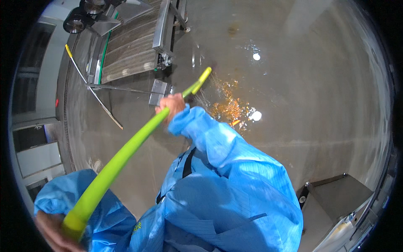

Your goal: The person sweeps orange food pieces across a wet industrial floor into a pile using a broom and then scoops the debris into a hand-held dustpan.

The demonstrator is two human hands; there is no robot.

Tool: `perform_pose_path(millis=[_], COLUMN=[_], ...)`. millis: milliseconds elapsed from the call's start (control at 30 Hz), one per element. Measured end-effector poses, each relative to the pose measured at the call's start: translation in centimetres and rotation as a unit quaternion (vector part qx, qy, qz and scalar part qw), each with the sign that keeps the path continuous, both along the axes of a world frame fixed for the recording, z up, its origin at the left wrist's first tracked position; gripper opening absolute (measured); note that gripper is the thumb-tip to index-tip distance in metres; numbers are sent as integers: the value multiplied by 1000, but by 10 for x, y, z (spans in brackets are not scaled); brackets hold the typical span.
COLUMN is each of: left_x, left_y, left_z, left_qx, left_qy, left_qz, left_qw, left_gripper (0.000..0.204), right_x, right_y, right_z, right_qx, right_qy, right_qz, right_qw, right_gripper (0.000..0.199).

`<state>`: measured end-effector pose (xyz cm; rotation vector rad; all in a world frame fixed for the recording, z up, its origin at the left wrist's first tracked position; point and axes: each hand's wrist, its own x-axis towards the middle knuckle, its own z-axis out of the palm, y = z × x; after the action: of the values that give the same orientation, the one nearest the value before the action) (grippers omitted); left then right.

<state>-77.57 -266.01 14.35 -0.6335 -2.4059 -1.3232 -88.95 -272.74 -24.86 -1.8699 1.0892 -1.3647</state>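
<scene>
A thick lime-green hose (126, 153) runs diagonally from the lower left up to the middle of the head view. My right hand (171, 105) is wrapped round it near its front end, where a yellow nozzle (203, 79) sticks out. At the lower left, my left hand (52, 231) grips the hose's nearer part, with some fingers cut off by the dark rim. Thin streaks of water leave the nozzle toward a patch of orange scraps (231, 107) on the wet floor. Blue protective sleeves cover both my arms.
A steel frame with a mesh conveyor belt (132, 44) stands at the far left. Beside it, a yellow-tipped pole (94, 92) slants down the floor. A steel cabinet (331, 201) stands at the near right. White doors (44, 80) line the left wall, beside a floor drain channel (67, 113).
</scene>
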Motion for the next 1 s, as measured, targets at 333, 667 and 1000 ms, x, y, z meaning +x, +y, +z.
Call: perform_pose_path(millis=[333,667,1000], left_x=[-121,-88,-52], left_y=[-18,-5,4], left_z=[-137,-49,-16], left_qx=[79,123,48], left_qy=[50,3,4], left_qz=[392,297,58], left_qw=[915,947,997], left_gripper=[30,20,12], right_x=[-72,-96,-109], right_y=[-48,50,22], right_z=[-64,-9,33], right_qx=[98,104,-33], right_qy=[83,-13,-41], right_qz=[-89,-43,-144], right_qw=[988,994,988], right_gripper=[28,32,26])
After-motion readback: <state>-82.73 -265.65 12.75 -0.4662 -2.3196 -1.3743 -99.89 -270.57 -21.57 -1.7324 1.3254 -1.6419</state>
